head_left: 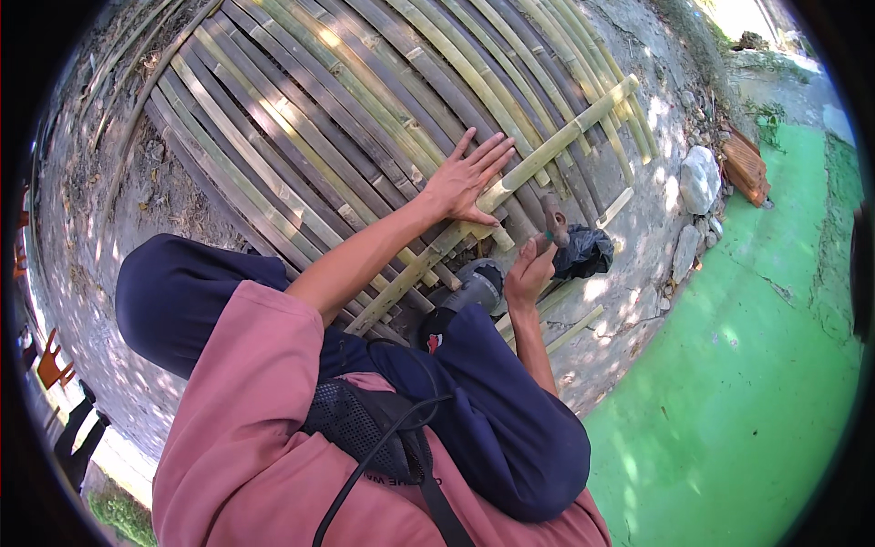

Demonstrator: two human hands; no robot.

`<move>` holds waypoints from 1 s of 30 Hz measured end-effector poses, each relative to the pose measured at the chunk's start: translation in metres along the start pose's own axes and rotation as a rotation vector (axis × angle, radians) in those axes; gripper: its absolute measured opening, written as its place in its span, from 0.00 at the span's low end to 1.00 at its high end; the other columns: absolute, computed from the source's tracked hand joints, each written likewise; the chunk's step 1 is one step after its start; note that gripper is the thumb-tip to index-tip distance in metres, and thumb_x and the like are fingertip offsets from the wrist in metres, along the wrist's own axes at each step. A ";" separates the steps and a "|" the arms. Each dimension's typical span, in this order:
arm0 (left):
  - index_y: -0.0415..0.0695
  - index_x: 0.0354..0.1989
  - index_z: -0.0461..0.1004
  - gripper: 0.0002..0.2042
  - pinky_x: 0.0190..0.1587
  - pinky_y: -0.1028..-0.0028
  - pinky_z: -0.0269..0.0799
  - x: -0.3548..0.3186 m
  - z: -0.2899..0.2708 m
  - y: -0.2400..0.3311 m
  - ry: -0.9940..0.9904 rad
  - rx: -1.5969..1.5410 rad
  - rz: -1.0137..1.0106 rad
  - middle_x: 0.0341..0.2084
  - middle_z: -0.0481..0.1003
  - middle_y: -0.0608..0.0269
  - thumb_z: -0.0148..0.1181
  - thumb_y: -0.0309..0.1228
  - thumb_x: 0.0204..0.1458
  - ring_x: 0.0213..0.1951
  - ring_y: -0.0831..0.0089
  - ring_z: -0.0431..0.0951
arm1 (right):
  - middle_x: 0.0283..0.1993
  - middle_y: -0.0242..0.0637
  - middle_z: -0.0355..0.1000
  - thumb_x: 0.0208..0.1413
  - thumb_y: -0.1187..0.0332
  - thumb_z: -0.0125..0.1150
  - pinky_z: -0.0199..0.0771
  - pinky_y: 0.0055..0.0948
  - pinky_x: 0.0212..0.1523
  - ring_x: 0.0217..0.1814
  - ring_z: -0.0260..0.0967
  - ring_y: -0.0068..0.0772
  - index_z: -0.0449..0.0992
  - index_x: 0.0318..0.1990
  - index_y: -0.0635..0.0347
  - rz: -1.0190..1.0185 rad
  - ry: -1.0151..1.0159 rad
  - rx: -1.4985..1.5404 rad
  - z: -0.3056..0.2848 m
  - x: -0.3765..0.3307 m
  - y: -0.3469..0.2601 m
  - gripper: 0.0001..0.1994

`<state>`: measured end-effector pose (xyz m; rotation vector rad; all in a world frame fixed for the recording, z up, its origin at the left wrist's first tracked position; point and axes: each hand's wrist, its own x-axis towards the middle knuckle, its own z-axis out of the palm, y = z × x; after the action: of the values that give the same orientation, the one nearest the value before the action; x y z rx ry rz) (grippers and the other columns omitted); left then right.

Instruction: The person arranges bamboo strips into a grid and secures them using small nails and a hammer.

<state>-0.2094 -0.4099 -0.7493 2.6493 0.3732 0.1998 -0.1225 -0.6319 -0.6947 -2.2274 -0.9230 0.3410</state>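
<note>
While the left hand (465, 180) is lying flat with its fingers (497, 150) spread wide, gripping nothing, it is pressing on a bamboo crosspiece (538, 158) running diagonally under the palm and over a panel of bamboo slats (319, 109). Just beyond its fingertips the crosspiece is continuing upward. The right hand (529, 272) is closing around a hammer (553, 221), its head standing above the knuckles, near the crosspiece.

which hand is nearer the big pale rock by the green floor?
Right. The right hand, gripping a hammer, sits just left of the pale rock. The left hand lies flat on the bamboo slats, farther left.
</note>
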 end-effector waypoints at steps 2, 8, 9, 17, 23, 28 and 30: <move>0.40 0.84 0.44 0.69 0.83 0.42 0.23 0.013 -0.003 -0.001 0.036 -0.017 0.018 0.85 0.42 0.59 0.55 0.82 0.42 0.85 0.61 0.38 | 0.27 0.60 0.74 0.75 0.68 0.53 0.69 0.55 0.28 0.33 0.76 0.73 0.68 0.50 0.66 -0.070 0.055 -0.059 0.001 0.003 0.009 0.08; 0.40 0.84 0.44 0.69 0.82 0.42 0.22 0.006 0.001 -0.005 0.001 0.005 0.002 0.85 0.42 0.58 0.54 0.82 0.42 0.85 0.61 0.37 | 0.26 0.60 0.73 0.74 0.68 0.54 0.68 0.58 0.28 0.29 0.75 0.70 0.68 0.49 0.64 -0.005 -0.012 0.016 0.003 0.007 -0.023 0.08; 0.40 0.84 0.44 0.69 0.82 0.42 0.22 0.001 0.001 -0.008 0.000 0.010 -0.009 0.85 0.42 0.58 0.54 0.82 0.42 0.85 0.61 0.37 | 0.28 0.61 0.75 0.74 0.68 0.54 0.68 0.61 0.29 0.32 0.75 0.73 0.68 0.49 0.64 0.010 0.041 0.090 0.001 0.004 -0.030 0.08; 0.40 0.84 0.43 0.68 0.82 0.41 0.21 0.013 -0.004 0.001 -0.014 0.016 0.009 0.85 0.42 0.59 0.55 0.80 0.44 0.85 0.60 0.37 | 0.26 0.57 0.75 0.77 0.62 0.51 0.69 0.53 0.28 0.29 0.77 0.67 0.71 0.50 0.62 0.074 -0.191 -0.075 -0.011 0.015 0.001 0.12; 0.41 0.84 0.46 0.65 0.81 0.38 0.24 -0.005 0.000 0.009 0.062 0.005 -0.119 0.84 0.42 0.53 0.56 0.79 0.46 0.85 0.56 0.38 | 0.21 0.33 0.66 0.80 0.58 0.45 0.64 0.33 0.26 0.22 0.66 0.25 0.72 0.57 0.62 0.283 -0.094 0.223 -0.025 0.038 -0.009 0.17; 0.42 0.83 0.48 0.64 0.81 0.38 0.25 -0.004 0.002 0.011 0.121 -0.055 -0.129 0.84 0.42 0.50 0.57 0.78 0.46 0.84 0.55 0.38 | 0.24 0.25 0.63 0.80 0.59 0.47 0.55 0.21 0.19 0.19 0.57 0.12 0.69 0.59 0.60 0.288 -0.094 0.187 -0.024 0.036 -0.002 0.14; 0.43 0.84 0.48 0.64 0.81 0.38 0.25 -0.007 0.002 0.008 0.089 -0.025 -0.148 0.84 0.42 0.50 0.58 0.78 0.46 0.85 0.55 0.38 | 0.26 0.31 0.68 0.79 0.59 0.48 0.62 0.26 0.22 0.21 0.64 0.19 0.68 0.60 0.61 0.308 -0.196 0.092 -0.028 0.040 -0.003 0.15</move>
<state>-0.2139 -0.4201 -0.7479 2.5803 0.5898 0.2743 -0.0822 -0.6163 -0.6713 -2.2786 -0.6440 0.7402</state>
